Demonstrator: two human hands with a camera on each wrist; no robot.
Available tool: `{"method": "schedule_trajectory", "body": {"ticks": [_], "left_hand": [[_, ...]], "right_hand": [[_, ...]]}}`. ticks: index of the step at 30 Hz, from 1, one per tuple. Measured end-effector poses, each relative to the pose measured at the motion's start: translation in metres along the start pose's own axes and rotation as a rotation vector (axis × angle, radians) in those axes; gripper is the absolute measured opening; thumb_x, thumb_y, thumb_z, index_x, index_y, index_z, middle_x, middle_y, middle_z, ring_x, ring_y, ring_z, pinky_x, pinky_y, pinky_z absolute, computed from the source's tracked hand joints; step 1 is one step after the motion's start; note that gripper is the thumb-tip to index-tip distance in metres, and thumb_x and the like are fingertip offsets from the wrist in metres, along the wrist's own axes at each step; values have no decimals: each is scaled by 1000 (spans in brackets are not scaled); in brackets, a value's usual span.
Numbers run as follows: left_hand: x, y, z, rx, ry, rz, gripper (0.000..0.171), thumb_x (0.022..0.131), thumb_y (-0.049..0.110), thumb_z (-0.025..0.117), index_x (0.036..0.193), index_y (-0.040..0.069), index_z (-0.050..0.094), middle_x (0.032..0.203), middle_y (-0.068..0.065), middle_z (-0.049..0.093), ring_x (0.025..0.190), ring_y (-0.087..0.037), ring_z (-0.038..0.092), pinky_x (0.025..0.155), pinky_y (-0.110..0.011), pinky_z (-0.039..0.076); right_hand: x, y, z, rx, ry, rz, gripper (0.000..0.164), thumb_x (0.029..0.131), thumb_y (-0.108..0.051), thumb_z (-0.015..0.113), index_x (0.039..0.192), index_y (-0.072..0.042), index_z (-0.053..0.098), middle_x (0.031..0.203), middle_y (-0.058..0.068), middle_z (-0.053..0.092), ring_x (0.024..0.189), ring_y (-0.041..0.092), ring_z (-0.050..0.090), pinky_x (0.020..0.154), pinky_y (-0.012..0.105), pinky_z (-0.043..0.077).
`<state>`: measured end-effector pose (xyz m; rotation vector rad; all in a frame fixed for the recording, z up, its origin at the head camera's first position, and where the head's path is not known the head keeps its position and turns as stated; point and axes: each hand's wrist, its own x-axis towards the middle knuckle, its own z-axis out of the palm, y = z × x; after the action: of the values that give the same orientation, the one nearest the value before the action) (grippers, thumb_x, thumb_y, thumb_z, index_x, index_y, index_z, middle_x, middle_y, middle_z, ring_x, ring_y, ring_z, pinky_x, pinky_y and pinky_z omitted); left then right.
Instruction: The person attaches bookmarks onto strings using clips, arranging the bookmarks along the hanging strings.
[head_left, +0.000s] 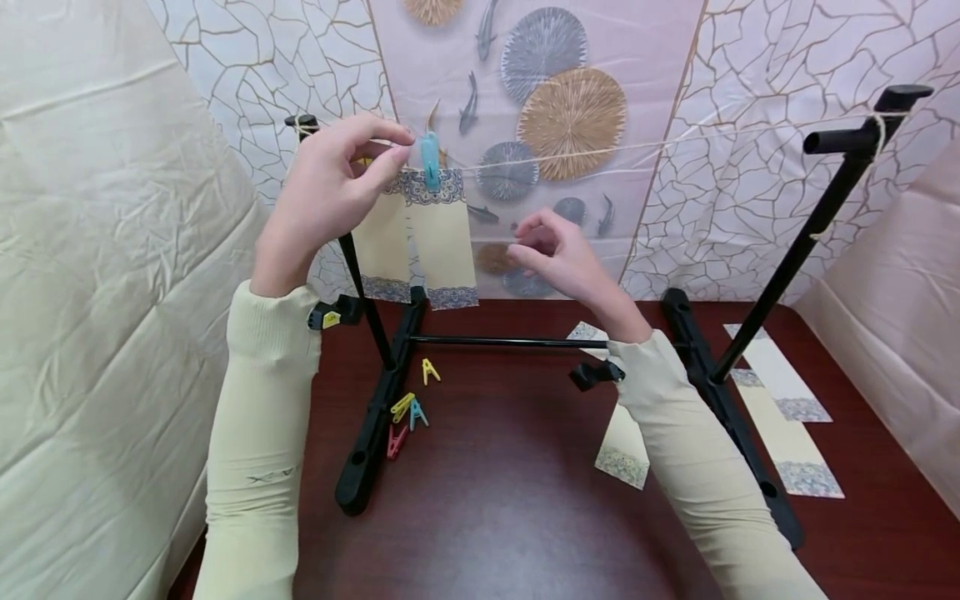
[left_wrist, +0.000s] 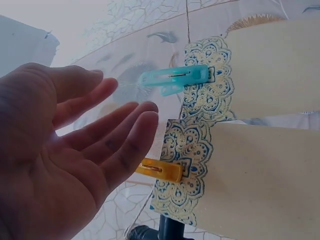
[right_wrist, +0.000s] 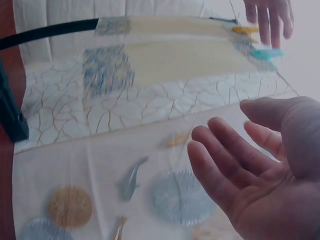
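Two cream paper cards with patterned blue ends hang side by side from a string. A blue clothespin (head_left: pixel 431 162) clips the right card (head_left: pixel 444 242) at its top edge; a yellow clothespin (left_wrist: pixel 161 170) clips the left card (head_left: pixel 382 237). My left hand (head_left: pixel 333 179) is beside the blue clothespin, its fingers loosely bent and apart from it in the left wrist view. Lower and to the right, my right hand (head_left: pixel 558 254) hovers in the air with relaxed fingers and nothing in them.
The string (head_left: pixel 637 146) runs between two posts of a black stand (head_left: pixel 780 250). Several small clothespins (head_left: pixel 402 407) lie by its left foot. More patterned cards (head_left: pixel 787 417) lie on the dark table (head_left: pixel 487 500) at right, and another card (head_left: pixel 624 446) beneath my right forearm.
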<state>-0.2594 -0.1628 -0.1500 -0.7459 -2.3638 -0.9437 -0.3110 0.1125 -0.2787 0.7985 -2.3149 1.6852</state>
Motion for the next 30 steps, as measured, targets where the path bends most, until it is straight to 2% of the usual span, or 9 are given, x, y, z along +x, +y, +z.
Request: {"method": "schedule_trajectory", "body": {"ticks": [5,7,13,18,22,26,30], "left_hand": [[-11,-3,1,-52,38,18,23,98,23,59,112,10,70,102,-5,71,75,-11,63,69,-20,46],[-14,-5,2,-69,44,41,22,98,22,60,111,8,70,96,-7,70,70,-11,61,65,-20,45],[-26,-16,10,-108,2,74,21,98,20,60,111,6,69,94,-8,72,71,-14,62,59,-20,44],[-37,-28,21,-156,-25,80,21,99,17,58,110,3,69,97,-12,73,75,-9,65,60,-18,46],[-47,-36,29,-211,-45,45,22,99,14,58,111,0,68,99,-16,72,80,-7,69,63,-18,51],[-58,-46,38,-229,-65,-9,22,99,16,58,113,2,67,99,-16,72,80,-4,68,64,-19,51],[-69,-58,49,-253,-78,-27,21,99,15,59,113,1,67,98,-15,73,80,-4,68,61,-20,49]], "right_hand": [[-15,15,-12,-35,-11,42,21,94,-14,65,108,0,57,99,23,69,80,15,69,69,32,58],[-20,21,-16,-54,-22,52,22,95,-14,64,108,1,57,98,22,69,80,13,69,69,33,58],[-39,38,-25,-82,-55,121,23,96,-18,63,110,0,58,100,19,69,83,11,68,71,34,59],[-55,54,-32,-116,-86,173,23,97,-21,63,110,-3,59,102,18,69,82,12,69,70,31,58],[-68,68,-39,-154,-116,192,24,97,-24,62,109,-3,59,101,15,70,83,12,69,70,31,58],[-81,83,-45,-184,-133,227,25,98,-26,61,109,-4,59,103,18,69,87,22,70,70,35,59],[-93,101,-51,-187,-155,280,26,98,-25,61,111,-3,60,105,20,66,90,28,69,71,35,59]]}}
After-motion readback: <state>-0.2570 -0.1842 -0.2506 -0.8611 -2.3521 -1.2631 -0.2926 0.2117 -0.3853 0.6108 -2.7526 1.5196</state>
